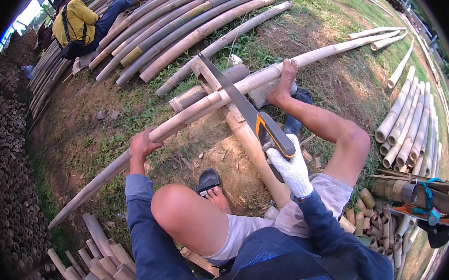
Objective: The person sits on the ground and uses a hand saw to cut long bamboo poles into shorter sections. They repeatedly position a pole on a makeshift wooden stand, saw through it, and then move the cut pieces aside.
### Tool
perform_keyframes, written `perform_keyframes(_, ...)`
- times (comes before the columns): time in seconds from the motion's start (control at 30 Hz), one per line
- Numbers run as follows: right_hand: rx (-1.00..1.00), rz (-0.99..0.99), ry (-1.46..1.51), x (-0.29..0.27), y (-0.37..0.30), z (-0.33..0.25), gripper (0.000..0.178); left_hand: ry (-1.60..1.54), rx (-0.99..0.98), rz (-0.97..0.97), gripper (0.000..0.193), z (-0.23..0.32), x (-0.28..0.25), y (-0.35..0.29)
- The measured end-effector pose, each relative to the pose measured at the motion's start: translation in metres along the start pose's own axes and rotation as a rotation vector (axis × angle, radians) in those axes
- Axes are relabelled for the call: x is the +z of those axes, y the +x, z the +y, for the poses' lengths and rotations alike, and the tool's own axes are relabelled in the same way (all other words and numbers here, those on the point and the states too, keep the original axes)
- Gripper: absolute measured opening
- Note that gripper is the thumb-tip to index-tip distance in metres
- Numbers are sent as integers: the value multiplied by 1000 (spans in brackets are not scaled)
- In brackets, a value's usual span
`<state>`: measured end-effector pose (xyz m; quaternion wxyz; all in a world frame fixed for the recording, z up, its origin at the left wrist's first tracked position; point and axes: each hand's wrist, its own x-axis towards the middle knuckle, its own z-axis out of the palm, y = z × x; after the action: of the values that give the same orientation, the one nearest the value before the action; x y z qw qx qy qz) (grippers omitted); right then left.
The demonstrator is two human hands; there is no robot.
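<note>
A long bamboo pole (185, 117) runs slantwise from the lower left to the far right, lying across a bamboo prop (248, 141). My bare left hand (145, 140) is wrapped round the pole, left of the prop. In a white knit glove, my right hand (291, 168) grips the black and orange handle of a handsaw (240, 102). The saw's blade crosses the pole above the prop; whether its teeth are in the bamboo, I cannot tell. My bare right foot (286, 82) presses on the pole beyond the blade.
Many long bamboo poles (190, 39) lie side by side at the far left, where a person in a yellow top (79, 20) sits. More poles (408, 121) are stacked at the right. Short cut pieces (104, 261) lie at the lower left, others (372, 223) at the right.
</note>
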<state>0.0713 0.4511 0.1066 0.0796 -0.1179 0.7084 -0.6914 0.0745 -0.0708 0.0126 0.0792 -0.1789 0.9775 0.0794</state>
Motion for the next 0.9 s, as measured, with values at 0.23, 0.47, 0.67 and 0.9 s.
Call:
perform_keyframes(0.23, -25, 32, -102, 31, 40, 67, 44, 19, -46, -25, 87, 3, -4, 0)
perform_keyframes(0.47, -29, -67, -125, 16, 41, 95, 51, 55, -29, 7, 89, -7, 3, -1)
perform_keyframes(0.67, -57, -61, -165, 18, 36, 104, 54, 77, -56, -7, 88, 3, 1, 2)
perform_keyframes(0.9, 92, -103, -105, 12, 29, 94, 55, 65, -51, 15, 86, -1, 1, -1)
